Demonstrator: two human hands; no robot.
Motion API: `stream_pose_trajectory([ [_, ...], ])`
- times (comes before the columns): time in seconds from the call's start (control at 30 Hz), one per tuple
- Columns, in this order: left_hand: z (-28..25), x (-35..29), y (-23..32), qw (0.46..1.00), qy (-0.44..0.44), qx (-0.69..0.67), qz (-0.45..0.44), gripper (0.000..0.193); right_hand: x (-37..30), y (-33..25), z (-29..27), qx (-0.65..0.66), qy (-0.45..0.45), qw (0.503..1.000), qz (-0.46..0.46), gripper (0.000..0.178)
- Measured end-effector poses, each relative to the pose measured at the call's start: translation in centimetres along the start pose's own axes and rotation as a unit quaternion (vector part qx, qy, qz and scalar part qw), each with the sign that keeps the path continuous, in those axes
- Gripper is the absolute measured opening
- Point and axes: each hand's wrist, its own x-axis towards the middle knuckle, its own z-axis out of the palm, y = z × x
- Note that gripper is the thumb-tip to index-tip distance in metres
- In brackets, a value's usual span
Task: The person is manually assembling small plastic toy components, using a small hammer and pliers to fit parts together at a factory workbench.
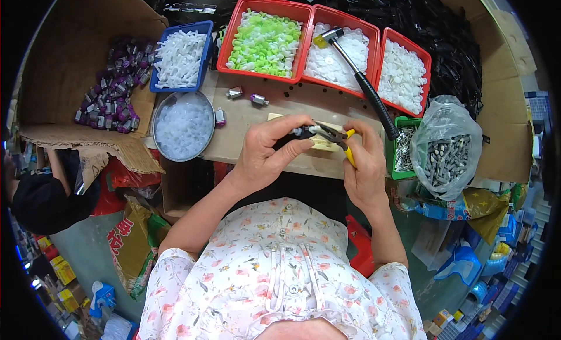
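My left hand (270, 148) pinches a small dark part with a pale tip (302, 131) between thumb and fingers, above the worktable's front. My right hand (365, 159) is closed around a pair of yellow-handled pliers (350, 155). The pliers' dark jaws meet the pale tip of the part; whether they grip it is too small to tell. Beneath them lies a cream-coloured block (325, 145), partly hidden by the hands. Behind my left hand, a metal-and-purple piece (259, 99) and a metallic piece (234, 92) lie on the cardboard surface.
Red trays (260, 77) of green and white plastic pieces line the back. A hammer (367, 85) leans across them. On the left are a blue tray (208, 47), a round bowl (154, 132) and a cardboard box (52, 53); on the right, a green tray (407, 122) and plastic bag (450, 121).
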Motion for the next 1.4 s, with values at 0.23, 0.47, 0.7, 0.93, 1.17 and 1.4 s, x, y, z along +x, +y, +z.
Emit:
stream_pose_trajectory([
  [0.23, 0.3, -0.3, 0.2, 0.999, -0.018, 0.040, 0.008, 0.029, -1.3, 0.3, 0.2, 0.005, -0.027, 1.000, -0.011, 0.023],
  [0.47, -0.5, -0.9, 0.7, 0.946, -0.090, -0.240, -0.199, 0.026, -1.8, 1.3, -0.2, 0.012, -0.041, 0.996, -0.078, 0.020],
  [0.7, -2.6, -3.7, -0.6, 0.796, -0.250, -0.478, -0.276, 0.030, -1.3, -0.7, 0.0, 0.050, -0.069, 0.983, -0.166, 0.012],
  [0.93, -6.9, -8.2, 0.5, 0.844, -0.203, -0.292, -0.401, 0.037, -1.2, -1.7, 1.9, 0.050, -0.154, 0.973, -0.163, 0.018],
  [1.17, -12.9, -15.1, -3.2, 0.802, -0.269, 0.441, -0.301, 0.027, -0.3, 1.5, 1.5, -0.026, -0.104, 0.990, -0.092, 0.020],
  [1.4, -9.6, -4.2, 3.6, 0.921, -0.235, 0.275, -0.142, 0.023, 0.0, 4.7, 1.8, -0.067, -0.056, 0.996, 0.028, 0.018],
])
